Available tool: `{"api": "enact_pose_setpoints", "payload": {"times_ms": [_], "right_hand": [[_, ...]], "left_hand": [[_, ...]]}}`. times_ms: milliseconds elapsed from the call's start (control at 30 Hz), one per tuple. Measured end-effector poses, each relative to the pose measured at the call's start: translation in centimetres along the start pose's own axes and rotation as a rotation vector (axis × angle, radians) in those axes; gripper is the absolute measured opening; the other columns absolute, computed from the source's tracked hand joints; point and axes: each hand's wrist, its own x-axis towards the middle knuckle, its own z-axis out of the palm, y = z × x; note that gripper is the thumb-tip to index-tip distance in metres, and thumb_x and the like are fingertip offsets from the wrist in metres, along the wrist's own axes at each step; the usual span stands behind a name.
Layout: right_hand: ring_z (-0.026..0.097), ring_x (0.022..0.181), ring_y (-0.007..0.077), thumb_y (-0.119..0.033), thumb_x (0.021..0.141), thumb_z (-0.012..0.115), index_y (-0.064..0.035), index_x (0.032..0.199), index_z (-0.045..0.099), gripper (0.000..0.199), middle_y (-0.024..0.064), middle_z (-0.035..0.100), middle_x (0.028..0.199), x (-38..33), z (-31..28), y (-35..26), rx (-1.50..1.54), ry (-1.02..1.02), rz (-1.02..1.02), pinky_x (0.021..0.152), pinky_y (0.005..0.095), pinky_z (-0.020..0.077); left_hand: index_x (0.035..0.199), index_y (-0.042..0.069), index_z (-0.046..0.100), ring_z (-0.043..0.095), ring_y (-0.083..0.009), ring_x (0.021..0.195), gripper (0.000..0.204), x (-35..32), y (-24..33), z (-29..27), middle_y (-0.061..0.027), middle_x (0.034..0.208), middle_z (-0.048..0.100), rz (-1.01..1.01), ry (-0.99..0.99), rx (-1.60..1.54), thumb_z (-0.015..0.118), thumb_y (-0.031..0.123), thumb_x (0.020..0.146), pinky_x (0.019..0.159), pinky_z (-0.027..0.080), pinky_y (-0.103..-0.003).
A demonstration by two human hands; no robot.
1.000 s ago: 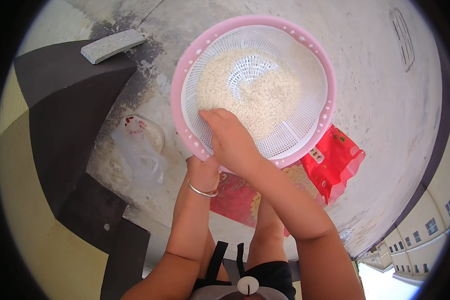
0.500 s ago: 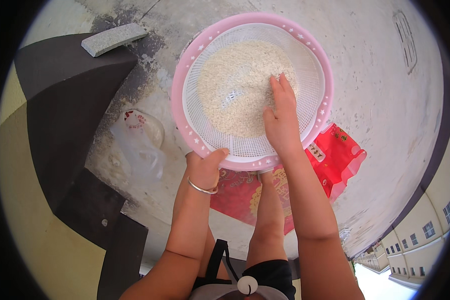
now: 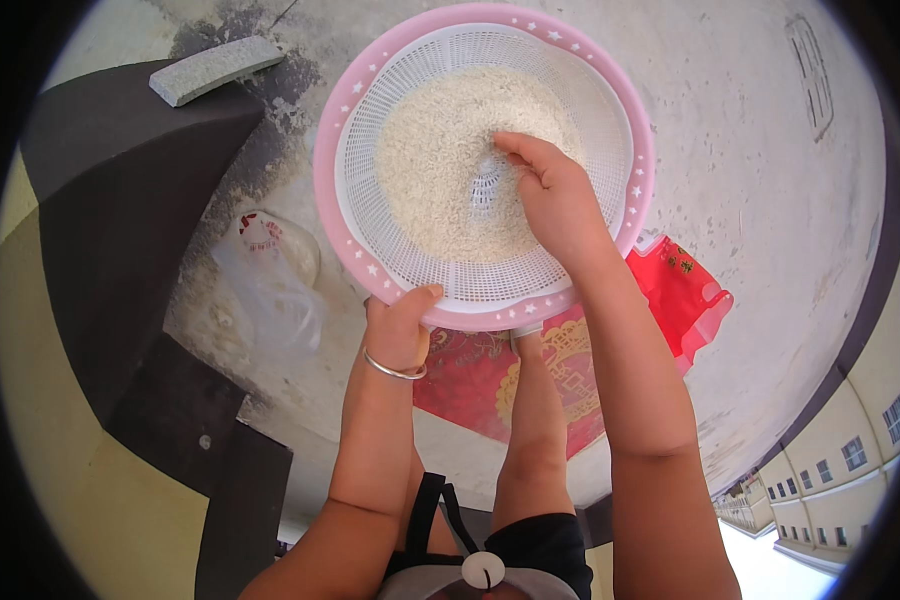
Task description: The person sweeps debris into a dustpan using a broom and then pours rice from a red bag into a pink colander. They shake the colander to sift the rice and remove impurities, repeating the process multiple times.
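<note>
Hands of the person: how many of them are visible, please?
2. The left hand grips the near edge of the pink rim, its fingers partly hidden underneath; the right hand is at the rice inside the white mesh basket.

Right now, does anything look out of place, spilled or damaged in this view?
Nothing looks clearly spilled or damaged around the white mesh basket of pale grains. Mildly odd is the grey slab at upper left, lying at a slant beside dark blotches on the concrete.

Grey concrete floor (image 3: 750, 200); cream building (image 3: 860, 495), small windows (image 3: 854, 453).
</note>
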Motion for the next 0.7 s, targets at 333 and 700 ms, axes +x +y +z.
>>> {"api": "enact_pose_setpoints", "payload": {"times_ms": [333, 700], "right_hand": [[0.045, 0.123, 0.0324, 0.004, 0.080, 0.048, -0.0046, 0.121, 0.054, 0.042, 0.0143, 0.051, 0.130, -1.8, -0.2, -1.7, -0.080, -0.101, -0.054, 0.102, 0.0367, 0.0368], [0.047, 0.121, 0.0271, -0.018, 0.089, 0.057, 0.0011, 0.139, 0.030, 0.060, 0.0183, 0.045, 0.133, -4.3, -10.8, -2.5, 0.554, -0.056, 0.329, 0.098, 0.0378, 0.0404]], "left_hand": [[0.119, -0.005, 0.048, 0.056, -0.0248, 0.102, 0.048, 0.4, -1.0, -1.4, -0.0126, 0.112, 0.056, 0.009, -0.006, 0.014, 0.055, -0.004, 0.071, 0.088, 0.045, -0.035], [0.112, -0.006, 0.053, 0.059, -0.0164, 0.091, 0.042, -0.3, -0.1, -3.9, -0.0103, 0.102, 0.061, -0.039, -0.049, 0.016, 0.058, -0.002, 0.071, 0.078, 0.048, -0.028]]}}
